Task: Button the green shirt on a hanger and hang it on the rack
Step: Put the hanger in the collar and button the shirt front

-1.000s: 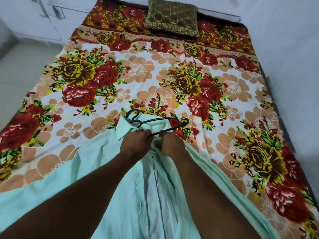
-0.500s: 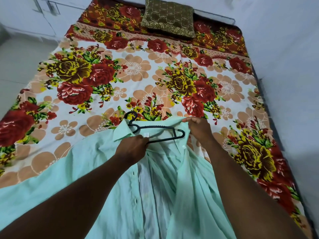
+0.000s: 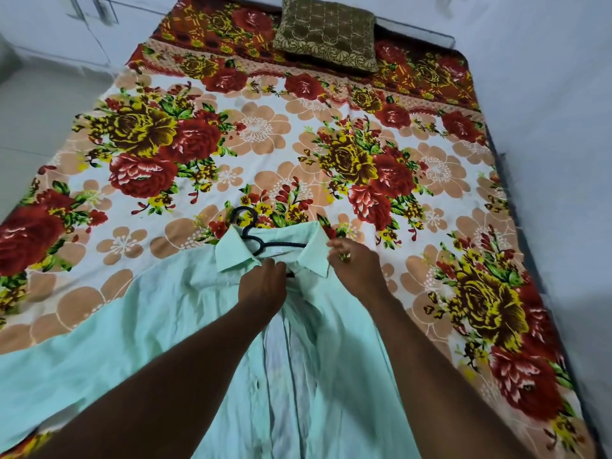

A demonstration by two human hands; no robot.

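Note:
A pale green shirt [image 3: 159, 319] lies front-up on the bed, collar pointing away from me, its front open down the middle. A black hanger [image 3: 255, 240] sits inside the collar with its hook sticking out onto the bedsheet. My left hand [image 3: 263, 286] grips the shirt front just below the collar, fingers curled into the fabric. My right hand [image 3: 356, 266] rests at the right collar point and shoulder, fingers bent; its hold on the cloth is unclear. The lower part of the hanger is hidden under the shirt and my hands.
The bed [image 3: 258, 134] carries a floral sheet in red, yellow and peach. A brown patterned cushion [image 3: 326, 31] lies at the far end. White cabinet doors [image 3: 82, 24] stand at the back left, a white wall [image 3: 556, 127] runs along the right. No rack is in view.
The right side of the shirt has been drawn over the hanger's right arm, so both collar points now lie flat. My right hand moved in toward the collar. My left hand stayed put.

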